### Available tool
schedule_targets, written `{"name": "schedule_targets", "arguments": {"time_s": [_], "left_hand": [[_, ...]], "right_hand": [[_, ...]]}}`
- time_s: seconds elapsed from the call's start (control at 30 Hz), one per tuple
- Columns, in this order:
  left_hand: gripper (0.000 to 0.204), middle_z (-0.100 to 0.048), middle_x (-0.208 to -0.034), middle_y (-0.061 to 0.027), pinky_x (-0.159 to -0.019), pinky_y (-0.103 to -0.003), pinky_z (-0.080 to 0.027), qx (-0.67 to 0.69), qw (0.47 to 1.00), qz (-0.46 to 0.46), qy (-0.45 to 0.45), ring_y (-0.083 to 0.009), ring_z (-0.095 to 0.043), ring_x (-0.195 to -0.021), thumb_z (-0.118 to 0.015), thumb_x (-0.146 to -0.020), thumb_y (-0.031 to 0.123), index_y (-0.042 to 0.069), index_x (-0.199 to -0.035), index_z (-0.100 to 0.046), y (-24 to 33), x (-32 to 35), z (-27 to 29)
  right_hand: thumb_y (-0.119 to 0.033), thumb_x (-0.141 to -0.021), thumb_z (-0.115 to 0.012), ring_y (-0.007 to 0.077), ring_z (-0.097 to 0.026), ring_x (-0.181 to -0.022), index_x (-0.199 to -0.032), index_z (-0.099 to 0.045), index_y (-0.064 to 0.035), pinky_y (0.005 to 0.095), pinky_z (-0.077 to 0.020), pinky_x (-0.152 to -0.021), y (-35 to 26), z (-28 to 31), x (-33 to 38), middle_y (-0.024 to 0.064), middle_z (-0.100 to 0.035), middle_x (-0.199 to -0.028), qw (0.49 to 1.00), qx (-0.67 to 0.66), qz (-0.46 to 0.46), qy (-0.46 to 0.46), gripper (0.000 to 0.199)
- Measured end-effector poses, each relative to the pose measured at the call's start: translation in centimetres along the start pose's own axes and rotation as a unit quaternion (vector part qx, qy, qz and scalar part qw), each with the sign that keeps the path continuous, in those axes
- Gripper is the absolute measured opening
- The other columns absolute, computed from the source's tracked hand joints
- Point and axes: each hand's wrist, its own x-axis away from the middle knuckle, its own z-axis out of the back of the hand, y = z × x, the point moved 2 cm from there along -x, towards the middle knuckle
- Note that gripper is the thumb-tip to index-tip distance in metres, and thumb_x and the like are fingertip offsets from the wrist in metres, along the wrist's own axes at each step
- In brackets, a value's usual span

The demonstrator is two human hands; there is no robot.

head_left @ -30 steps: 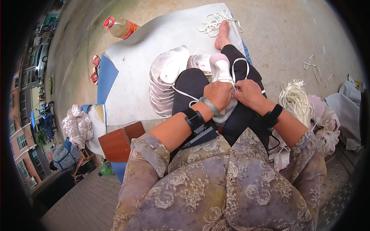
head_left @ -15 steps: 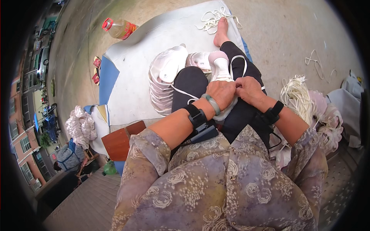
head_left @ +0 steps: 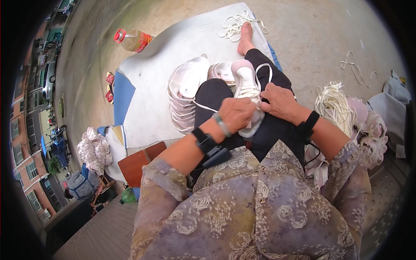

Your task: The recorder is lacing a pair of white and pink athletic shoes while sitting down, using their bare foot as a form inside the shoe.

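Note:
A white shoe upper (head_left: 246, 82) with a pale pink toe rests between my knees, its toe pointing away from me. White shoelace (head_left: 263, 66) loops up from its right side and comes down at my right hand. My left hand (head_left: 237, 113) is closed over the left part of the lacing; what its fingertips pinch is hidden. Closed as well, my right hand (head_left: 279, 103) grips the lace at the upper's right edge, thumb toward the eyelets. Another lace strand runs left across my left knee, partly behind my left hand.
Nested shoe uppers (head_left: 181, 97) lie left of my knee on a white sheet (head_left: 149, 82). Loose laces (head_left: 236, 24) are by my foot. A lace bundle (head_left: 333, 106) and more uppers (head_left: 372, 125) sit at right. A bottle (head_left: 133, 40) stands at far left.
My hands have moved apart from each other. The left one has gone left and toward me, uncovering the lacing; the right has shifted slightly nearer. The view has tilted a little.

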Motion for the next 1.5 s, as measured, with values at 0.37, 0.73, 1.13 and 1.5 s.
{"name": "schedule_targets", "arguments": {"time_s": [0.37, 0.73, 1.13, 1.5], "left_hand": [[0.01, -0.054, -0.062, -0.0126, -0.053, -0.039, -0.044, -0.115, 0.921, 0.372, -0.015, -0.0312, -0.055, -0.058, -0.057, -0.071, 0.012, 0.007, -0.063, -0.056, -6.8, 22.3, 10.6], [0.014, -0.056, -0.078, -0.0088, -0.065, -0.036, -0.042, -0.109, 0.97, 0.174, 0.127, -0.0284, -0.052, -0.072, -0.063, -0.069, 0.006, 0.006, -0.082, -0.06, -3.2, 9.9, 7.4], [0.007, -0.052, -0.085, -0.0029, -0.063, -0.036, -0.036, -0.069, 0.993, 0.099, -0.013, -0.0239, -0.048, -0.077, -0.063, -0.071, 0.015, 0.01, -0.074, -0.058, -2.2, 3.0, 3.1], [0.009, -0.049, -0.073, -0.0154, -0.06, -0.045, -0.038, 0.043, 0.983, 0.081, -0.159, -0.0368, -0.048, -0.07, -0.054, -0.077, 0.01, 0.004, -0.077, -0.048, 1.1, 5.2, 4.8]], "right_hand": [[-0.023, -0.079, -0.058, 0.0281, -0.056, -0.083, -0.093, -0.059, -0.0055, 0.0355, -0.0447, -0.071, 0.0, 0.8, 0.9, 0.0086, -0.058, -0.09, 0.99, -0.055, 0.079, 0.105, 0.023], [-0.017, -0.074, -0.062, 0.0247, -0.057, -0.068, -0.101, -0.06, -0.0069, 0.0346, -0.0446, -0.063, 2.6, 1.7, -1.5, 0.01, -0.058, -0.071, 0.974, -0.162, -0.148, 0.05, 0.028], [-0.022, -0.079, -0.055, 0.0086, -0.049, -0.068, -0.077, -0.061, -0.0085, 0.0251, -0.0396, -0.059, 3.0, 2.6, -2.0, -0.0028, -0.056, -0.071, 0.875, -0.452, -0.156, -0.076, 0.015], [-0.04, -0.086, -0.053, 0.0082, -0.048, -0.073, -0.084, -0.063, -0.0101, 0.0247, -0.0398, -0.065, 0.8, 1.8, -1.0, -0.0029, -0.055, -0.077, 0.798, -0.542, -0.243, -0.104, 0.032]]}}
